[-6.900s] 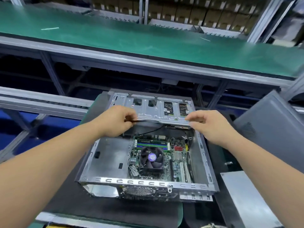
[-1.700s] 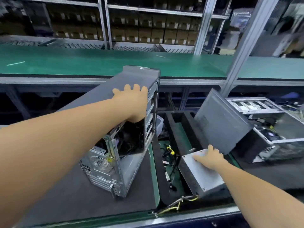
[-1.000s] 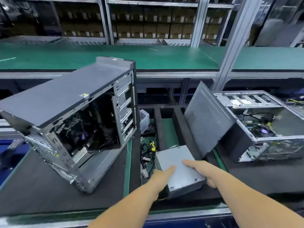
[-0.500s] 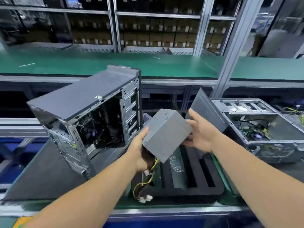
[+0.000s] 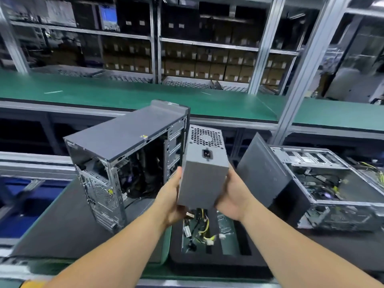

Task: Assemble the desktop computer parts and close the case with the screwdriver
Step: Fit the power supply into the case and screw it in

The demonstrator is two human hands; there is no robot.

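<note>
A gray power box (image 5: 202,175) is held up by both hands.

It is gripped by the left hand (image 5: 171,201) and the right hand (image 5: 233,198), fingers curled round its sides, just beside the open computer case (image 5: 126,161), above the black tray (image 5: 218,260).

No text can be read: the small yellow sticker (image 5: 143,136) on the upright computer case (image 5: 128,142) is too blurred.

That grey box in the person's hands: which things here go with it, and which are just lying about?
Part of the job:
- grey box, held by left hand and right hand
- upright open case
- its loose wires

Lying about:
- second case
- leaning panel
- foam tray
- shelf boxes
</note>
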